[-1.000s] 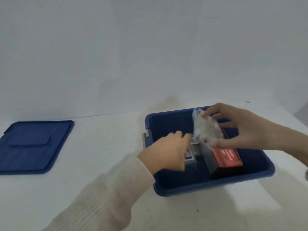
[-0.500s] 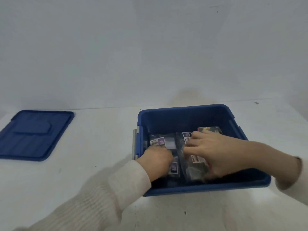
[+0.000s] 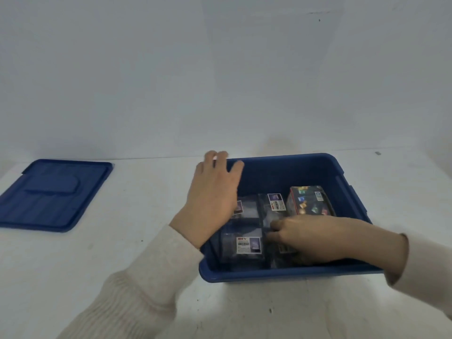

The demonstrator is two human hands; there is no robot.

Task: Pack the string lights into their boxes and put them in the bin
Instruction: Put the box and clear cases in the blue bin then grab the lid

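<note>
The left hand (image 3: 212, 196) covers the bin's (image 3: 281, 275) left rim and part of the back-left clear box (image 3: 247, 209). The right hand (image 3: 305, 237) hides most of the front-right box (image 3: 285, 250); its fingertips are out of sight, so its hold cannot be told. Label print is too small to read. The lid (image 3: 53, 194) is cut by the left edge

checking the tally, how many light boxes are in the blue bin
4 visible in the bin: a clear box front left, one behind it by the left hand, one mid-back, a colourful box back right. The right hand may hide another.
</note>
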